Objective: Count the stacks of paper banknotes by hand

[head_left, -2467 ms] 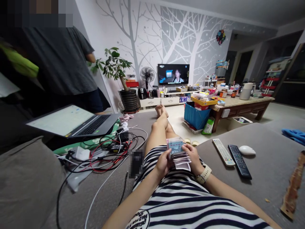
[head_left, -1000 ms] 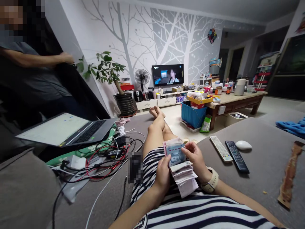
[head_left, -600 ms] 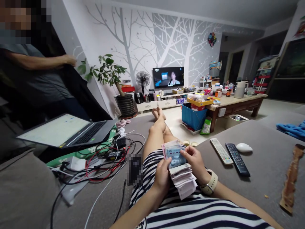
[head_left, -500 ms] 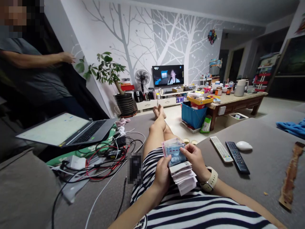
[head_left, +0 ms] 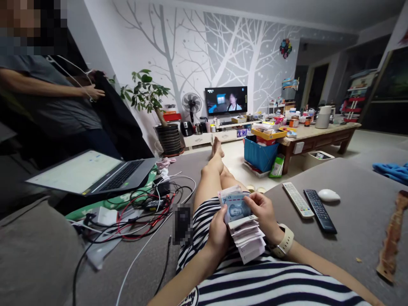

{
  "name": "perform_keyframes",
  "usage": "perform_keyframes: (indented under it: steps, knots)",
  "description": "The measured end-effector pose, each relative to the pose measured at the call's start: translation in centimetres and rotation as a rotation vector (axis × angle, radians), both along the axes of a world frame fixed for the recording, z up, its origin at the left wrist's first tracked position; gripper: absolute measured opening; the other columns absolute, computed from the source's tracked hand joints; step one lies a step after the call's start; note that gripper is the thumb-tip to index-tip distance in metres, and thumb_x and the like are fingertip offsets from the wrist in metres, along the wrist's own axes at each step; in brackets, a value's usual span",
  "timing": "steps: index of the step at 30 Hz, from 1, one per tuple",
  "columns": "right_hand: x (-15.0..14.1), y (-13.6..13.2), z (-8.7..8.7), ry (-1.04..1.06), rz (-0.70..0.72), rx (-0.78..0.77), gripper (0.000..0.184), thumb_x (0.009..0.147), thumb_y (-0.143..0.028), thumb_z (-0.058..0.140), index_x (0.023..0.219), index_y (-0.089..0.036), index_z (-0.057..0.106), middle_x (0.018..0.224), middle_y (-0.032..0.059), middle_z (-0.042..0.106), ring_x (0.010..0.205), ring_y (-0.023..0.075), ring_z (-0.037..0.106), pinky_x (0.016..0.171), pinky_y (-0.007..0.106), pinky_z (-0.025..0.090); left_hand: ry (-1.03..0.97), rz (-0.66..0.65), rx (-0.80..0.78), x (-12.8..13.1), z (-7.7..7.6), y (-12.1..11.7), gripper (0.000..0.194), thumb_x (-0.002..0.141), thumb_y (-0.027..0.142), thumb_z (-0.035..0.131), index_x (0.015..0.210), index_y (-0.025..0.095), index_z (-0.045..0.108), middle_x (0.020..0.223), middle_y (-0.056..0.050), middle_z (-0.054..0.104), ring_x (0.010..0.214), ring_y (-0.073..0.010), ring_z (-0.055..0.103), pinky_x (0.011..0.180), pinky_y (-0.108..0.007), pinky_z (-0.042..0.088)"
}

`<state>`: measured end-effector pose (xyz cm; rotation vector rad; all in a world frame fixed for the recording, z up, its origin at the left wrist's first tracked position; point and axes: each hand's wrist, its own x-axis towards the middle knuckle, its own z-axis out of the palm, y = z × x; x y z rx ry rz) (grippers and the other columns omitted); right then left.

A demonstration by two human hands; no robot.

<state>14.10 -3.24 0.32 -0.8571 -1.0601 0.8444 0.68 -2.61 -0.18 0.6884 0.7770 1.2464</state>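
I sit on a grey sofa (head_left: 350, 221) with my legs stretched out. Both hands hold a stack of banknotes (head_left: 237, 208) over my striped lap. My left hand (head_left: 218, 231) grips the stack from the left side, thumb on the notes. My right hand (head_left: 263, 210), with a pale watch on its wrist, pinches the top blue-green note at its right edge. Folded-over notes (head_left: 250, 242) fan out toward me below the hands.
An open laptop (head_left: 92, 172) and a tangle of cables (head_left: 140, 206) lie to my left. Two remotes (head_left: 307, 204) and a white mouse (head_left: 329, 195) lie on the sofa to my right. Another person (head_left: 54, 97) stands at far left holding dark cloth. A cluttered coffee table (head_left: 318, 134) stands ahead.
The fan of folded notes below my hands has grown since the earliest frame. The person at left has lowered an arm and now grips dark cloth. The camera has shifted slightly.
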Motion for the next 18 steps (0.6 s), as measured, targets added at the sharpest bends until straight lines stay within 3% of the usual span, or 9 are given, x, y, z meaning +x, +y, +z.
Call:
perform_keyframes:
  steps: [6, 10, 18]
  knots:
    - [0.1, -0.7, 0.2, -0.068, -0.05, 0.068, 0.039, 0.085, -0.049, 0.068, 0.064, -0.018, 0.054, 0.06, -0.0035, 0.047, 0.058, 0.0119, 0.039, 0.056, 0.026, 0.034, -0.003, -0.014, -0.002, 0.1, 0.0, 0.0, 0.024, 0.074, 0.047, 0.067, 0.077, 0.024, 0.071, 0.095, -0.002, 0.079, 0.12, -0.0337, 0.063, 0.096, -0.049, 0.054]
    - [0.2, -1.1, 0.4, -0.115, -0.048, 0.106, 0.036, 0.086, -0.047, 0.067, 0.065, -0.019, 0.057, 0.061, -0.0029, 0.049, 0.058, 0.0128, 0.041, 0.057, 0.026, 0.035, 0.009, -0.016, 0.012, 0.1, 0.2, 0.1, 0.028, 0.075, 0.051, 0.065, 0.075, 0.024, 0.07, 0.089, -0.002, 0.079, 0.118, -0.033, 0.065, 0.097, -0.047, 0.054]
    - [0.1, -1.9, 1.1, -0.08, -0.026, 0.086, 0.027, 0.084, -0.046, 0.068, 0.081, -0.02, 0.069, 0.078, 0.0031, 0.067, 0.072, 0.0189, 0.058, 0.066, 0.029, 0.044, 0.012, 0.051, -0.022, 0.4, 0.8, -0.2, 0.022, 0.071, 0.042, 0.071, 0.073, 0.02, 0.072, 0.078, -0.005, 0.077, 0.105, -0.0347, 0.069, 0.084, -0.044, 0.056]
